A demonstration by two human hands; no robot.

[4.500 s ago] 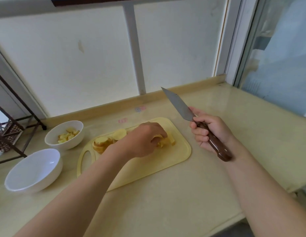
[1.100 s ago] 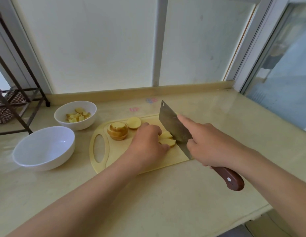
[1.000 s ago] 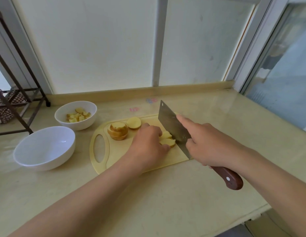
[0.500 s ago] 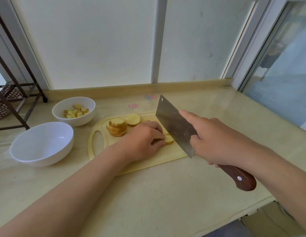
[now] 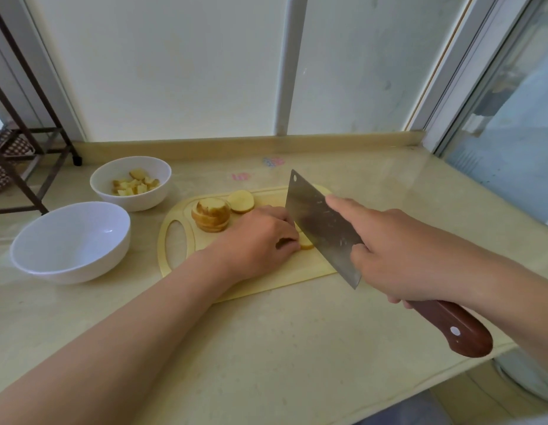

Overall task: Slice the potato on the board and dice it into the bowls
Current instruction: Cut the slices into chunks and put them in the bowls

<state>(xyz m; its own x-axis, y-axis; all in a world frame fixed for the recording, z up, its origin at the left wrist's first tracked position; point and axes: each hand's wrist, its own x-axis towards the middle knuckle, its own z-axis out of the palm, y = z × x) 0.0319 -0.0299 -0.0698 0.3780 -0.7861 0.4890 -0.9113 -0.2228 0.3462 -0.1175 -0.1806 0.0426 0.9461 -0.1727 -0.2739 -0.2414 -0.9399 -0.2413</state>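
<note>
A yellow cutting board (image 5: 263,280) lies on the counter. On it my left hand (image 5: 260,240) curls its fingers over potato slices (image 5: 306,243), mostly hidden under the hand. My right hand (image 5: 398,256) grips a cleaver (image 5: 320,222) by its brown handle, index finger stretched along the blade; the blade stands just right of my left fingers above the slices. A stack of potato slices (image 5: 211,214) and one loose slice (image 5: 241,201) lie at the board's far left.
A small white bowl (image 5: 131,182) with diced potato stands behind and left of the board. A larger empty white bowl (image 5: 71,240) sits nearer, at the left. A dark metal rack (image 5: 24,142) stands at the far left. The counter's front edge runs close at the right.
The cleaver came down onto the potato slices about a second ago and has since lifted a little; my left hand stays on the slices. The camera has shifted slightly.
</note>
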